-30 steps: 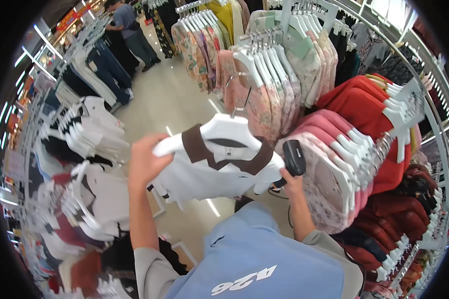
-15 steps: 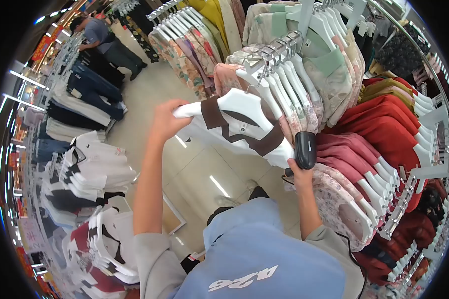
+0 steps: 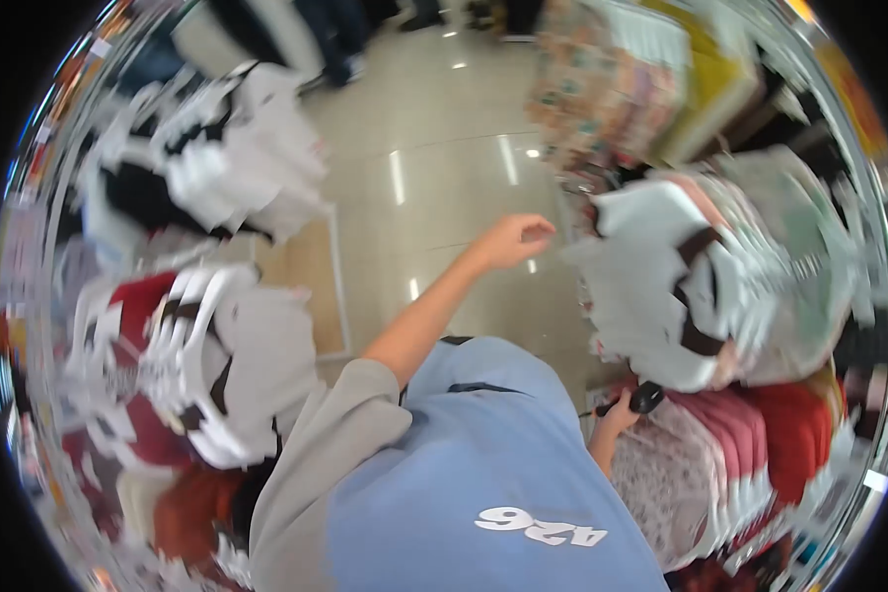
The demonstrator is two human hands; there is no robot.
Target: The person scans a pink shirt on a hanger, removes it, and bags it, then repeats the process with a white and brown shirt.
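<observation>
Head view, strongly blurred. The person's left hand (image 3: 511,240) is raised at centre frame above the pale tiled floor (image 3: 444,128), its fingers loosely curled inward and grasping nothing; it lies just beside, but apart from, the left edge of a white polo shirt with a brown collar (image 3: 651,286). That shirt hangs at right of centre, in front of a row of pale floral and green garments (image 3: 809,257) on the rack behind it; whether it hangs from the rail or merely rests against the neighbouring clothes cannot be told through the blur. The right hand (image 3: 617,414) sits low, below the shirt, clenched round the grip of a black handheld scanner (image 3: 645,397), with a dark cord trailing from it toward the body. Below and to the right of the scanner hang pink patterned tops (image 3: 691,464) and red tops (image 3: 799,434). The lower centre is filled by the person's light-blue vest (image 3: 483,464) worn over a grey sleeve (image 3: 316,464). At left stand racks of white shirts with dark collars (image 3: 217,345) and, further up, more white garments (image 3: 237,148)
</observation>
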